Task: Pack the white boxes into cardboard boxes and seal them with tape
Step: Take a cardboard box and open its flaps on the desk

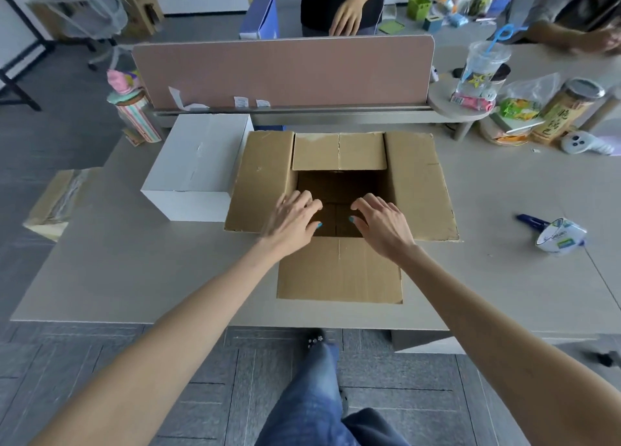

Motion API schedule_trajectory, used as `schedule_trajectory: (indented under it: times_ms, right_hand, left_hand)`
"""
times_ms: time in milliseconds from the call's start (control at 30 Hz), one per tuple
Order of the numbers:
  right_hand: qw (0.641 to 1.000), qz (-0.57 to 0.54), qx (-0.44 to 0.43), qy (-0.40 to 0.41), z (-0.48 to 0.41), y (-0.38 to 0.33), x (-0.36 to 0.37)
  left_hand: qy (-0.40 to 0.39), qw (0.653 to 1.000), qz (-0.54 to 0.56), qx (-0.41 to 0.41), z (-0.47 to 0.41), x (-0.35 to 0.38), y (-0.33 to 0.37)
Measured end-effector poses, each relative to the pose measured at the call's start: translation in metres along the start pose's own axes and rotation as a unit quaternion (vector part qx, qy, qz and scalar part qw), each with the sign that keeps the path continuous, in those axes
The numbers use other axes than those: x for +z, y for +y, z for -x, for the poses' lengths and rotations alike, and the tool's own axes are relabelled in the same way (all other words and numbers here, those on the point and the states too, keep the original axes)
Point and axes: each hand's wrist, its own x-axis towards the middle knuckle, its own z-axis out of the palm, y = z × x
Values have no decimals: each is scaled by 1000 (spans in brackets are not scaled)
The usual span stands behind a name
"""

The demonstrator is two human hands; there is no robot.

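Left grip, right grip hover over cardboard box.

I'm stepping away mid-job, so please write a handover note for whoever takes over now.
Hands: left hand and right hand both open, empty, above the opening of the cardboard box.
It sits on the table, four flaps spread, nothing visible inside.
The white box stands beside its left flap; tape dispenser lies to the right.
Done: box opened. Left: load white box, close flaps, tape.

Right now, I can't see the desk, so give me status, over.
Open and empty: left hand, right hand, over the cardboard box mouth. Flaps open. Beside it the white box, unpacked. Nothing blocking.
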Motion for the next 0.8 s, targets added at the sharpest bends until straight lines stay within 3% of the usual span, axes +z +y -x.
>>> schedule_trajectory:
  times_ms: [333,600,800]
  right_hand:
    - [999,22,25,-10,-86,28,9]
    - [995,75,-23,-58,-148,56,22]
    - [990,31,-121,62,-157,73,17]
  left_hand:
    - [-5,1000,11,-10,-91,28,-33]
    - [-65,998,22,8,-139,48,-71]
    - [2,993,71,93,-148,42,-97]
